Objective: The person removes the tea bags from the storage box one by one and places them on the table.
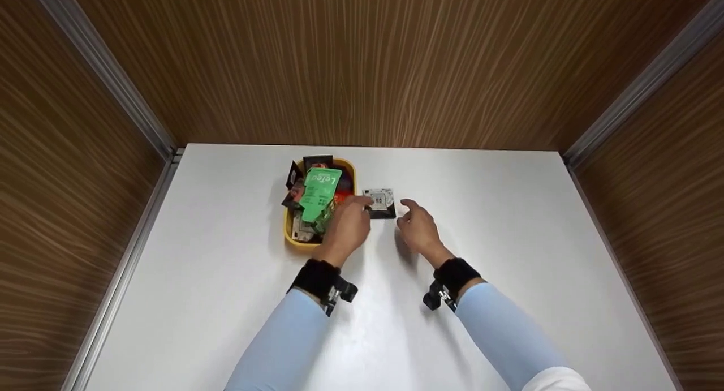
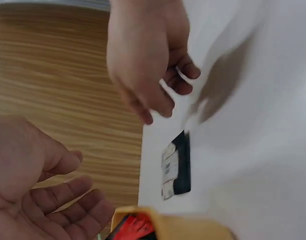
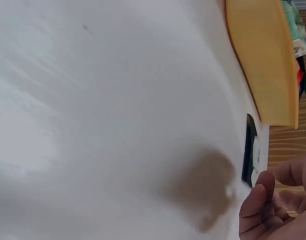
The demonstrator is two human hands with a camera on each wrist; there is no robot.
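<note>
A flat square packet (image 1: 379,201), pale and patterned with a black band, lies on the white table just right of a yellow container (image 1: 355,173). My left hand (image 1: 349,227) hovers over the container's right side, its index finger toward the packet. In the left wrist view that hand (image 2: 53,190) has relaxed fingers and holds nothing. To the right of the packet, my right hand (image 1: 419,230) is above the table, fingers loosely bent and empty. Its shadow falls on the table. A green tea packet (image 1: 320,190) tops the heap in the container.
Several black, red and pale packets fill the container, and a black one (image 1: 293,175) sticks out over its left rim. Wood-grain panels (image 1: 362,68) with metal corner rails (image 1: 124,91) enclose the white table (image 1: 498,198) at the back and sides.
</note>
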